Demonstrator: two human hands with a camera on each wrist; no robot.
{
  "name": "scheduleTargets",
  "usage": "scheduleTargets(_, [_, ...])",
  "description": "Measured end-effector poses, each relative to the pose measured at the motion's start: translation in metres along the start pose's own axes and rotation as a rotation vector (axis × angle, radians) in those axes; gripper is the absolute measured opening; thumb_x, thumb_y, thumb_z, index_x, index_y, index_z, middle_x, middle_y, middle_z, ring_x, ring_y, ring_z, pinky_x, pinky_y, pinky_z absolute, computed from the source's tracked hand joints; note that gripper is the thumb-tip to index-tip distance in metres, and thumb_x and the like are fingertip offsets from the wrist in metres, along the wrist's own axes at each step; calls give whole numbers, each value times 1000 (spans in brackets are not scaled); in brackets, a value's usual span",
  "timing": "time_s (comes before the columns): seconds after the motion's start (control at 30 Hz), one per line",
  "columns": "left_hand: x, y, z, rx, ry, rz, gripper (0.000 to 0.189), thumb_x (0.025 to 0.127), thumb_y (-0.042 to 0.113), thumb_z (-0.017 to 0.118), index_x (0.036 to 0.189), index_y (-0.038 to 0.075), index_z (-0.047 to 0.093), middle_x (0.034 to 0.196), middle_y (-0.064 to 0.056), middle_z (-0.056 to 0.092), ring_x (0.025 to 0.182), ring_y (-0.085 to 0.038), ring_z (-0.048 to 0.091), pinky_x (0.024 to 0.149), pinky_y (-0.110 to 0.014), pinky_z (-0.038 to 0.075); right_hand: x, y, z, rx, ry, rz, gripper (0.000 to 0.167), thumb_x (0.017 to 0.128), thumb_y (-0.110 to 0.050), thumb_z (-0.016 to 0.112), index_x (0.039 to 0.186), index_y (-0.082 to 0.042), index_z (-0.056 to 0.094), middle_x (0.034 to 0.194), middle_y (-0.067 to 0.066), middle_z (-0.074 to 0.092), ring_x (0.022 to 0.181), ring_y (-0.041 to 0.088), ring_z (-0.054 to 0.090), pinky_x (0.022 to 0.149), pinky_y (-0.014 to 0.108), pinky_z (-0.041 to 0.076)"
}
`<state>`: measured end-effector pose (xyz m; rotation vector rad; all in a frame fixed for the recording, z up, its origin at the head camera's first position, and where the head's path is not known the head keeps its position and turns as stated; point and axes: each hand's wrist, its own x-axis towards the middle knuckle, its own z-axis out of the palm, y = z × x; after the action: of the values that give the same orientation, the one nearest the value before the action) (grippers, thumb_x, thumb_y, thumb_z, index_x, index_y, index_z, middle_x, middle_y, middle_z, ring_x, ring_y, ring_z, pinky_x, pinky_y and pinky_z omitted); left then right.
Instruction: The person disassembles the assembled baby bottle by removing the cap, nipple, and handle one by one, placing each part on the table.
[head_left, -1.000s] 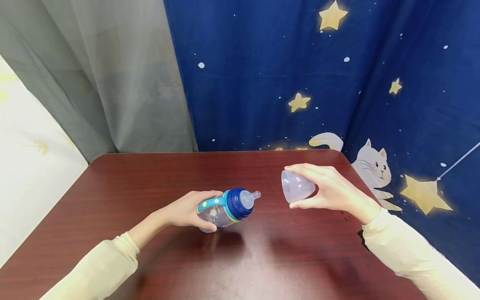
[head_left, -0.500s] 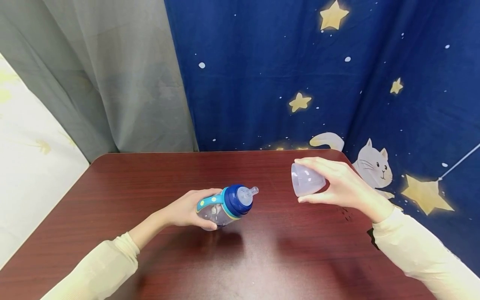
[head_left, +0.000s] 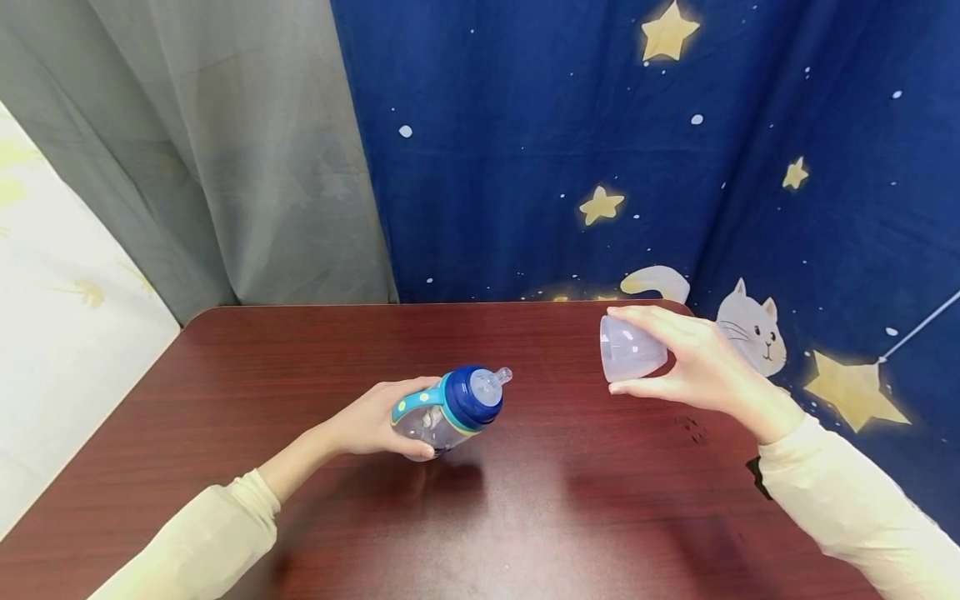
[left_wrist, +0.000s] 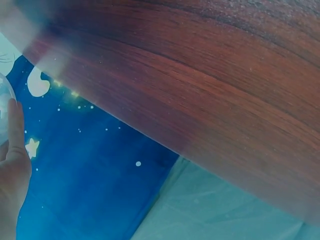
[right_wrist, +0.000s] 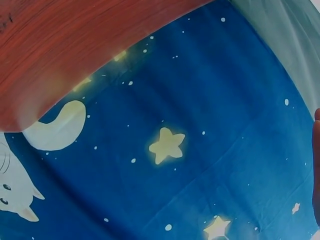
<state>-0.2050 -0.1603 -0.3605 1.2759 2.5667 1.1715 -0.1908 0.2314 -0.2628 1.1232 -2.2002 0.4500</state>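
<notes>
In the head view my left hand [head_left: 382, 422] grips a baby bottle [head_left: 442, 418] round its clear body. The bottle has a dark blue collar, a turquoise handle and a clear teat; it is tilted, teat toward the upper right, above the table. My right hand [head_left: 693, 360] holds a translucent bottle cap [head_left: 632, 348] between thumb and fingers, its mouth facing left. Cap and bottle are well apart. The left wrist view has part of my left hand [left_wrist: 15, 175] at its left edge; only a sliver of my right hand [right_wrist: 316, 170] shows in the right wrist view.
The dark red wooden table [head_left: 315, 350] has rounded far corners. Behind it hang a grey curtain [head_left: 277, 167] and a blue curtain [head_left: 510, 167] with stars and a white cat. Small dark marks [head_left: 693, 429] lie on the table below the right hand.
My right hand has moved right and slightly away with the cap, widening the gap to the bottle. The left hand keeps its grip, and the bottle's teat end has shifted slightly left and up.
</notes>
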Motion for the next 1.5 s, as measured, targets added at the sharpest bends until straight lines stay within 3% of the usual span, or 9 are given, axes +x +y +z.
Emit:
scheduleTargets(0.2, [0, -2, 1, -7, 1, 3, 73, 65, 40, 75, 127, 25, 41, 106, 10, 54, 91, -11, 51, 70, -29, 46, -1, 6, -3, 21, 44, -22, 74, 61, -55, 71, 117, -8, 56, 111, 5, 57, 91, 16, 54, 78, 17, 36])
scheduleTargets(0.43, [0, 0, 0, -18, 7, 3, 72, 65, 39, 76, 127, 26, 41, 106, 10, 54, 91, -11, 51, 70, -29, 46, -4, 12, -12, -15, -2, 35, 75, 57, -44, 78, 118, -8, 55, 112, 3, 56, 91, 15, 53, 77, 16, 35])
scheduleTargets(0.67, [-1, 0, 0, -11, 16, 3, 72, 65, 40, 76, 127, 27, 41, 106, 11, 54, 91, -11, 51, 70, -29, 46, -8, 18, -13, -60, 29, 25, 73, 63, -56, 68, 117, -10, 55, 108, 5, 57, 85, 16, 54, 70, 24, 37])
scheduleTargets(0.97, [-1, 0, 1, -31, 7, -7, 72, 66, 38, 76, 128, 26, 41, 107, 10, 54, 92, -11, 51, 71, -30, 46, -15, 21, -15, -86, -10, 96, 78, 51, -34, 83, 119, -11, 54, 109, 7, 57, 82, 17, 54, 66, 27, 38])
scheduleTargets(1.5, [-1, -1, 0, -22, 16, 5, 73, 65, 39, 76, 127, 26, 41, 106, 10, 54, 91, -11, 51, 70, -29, 46, -27, 35, -9, -134, -41, 176, 77, 51, -36, 82, 119, -14, 54, 107, 7, 58, 80, 20, 56, 62, 37, 42])
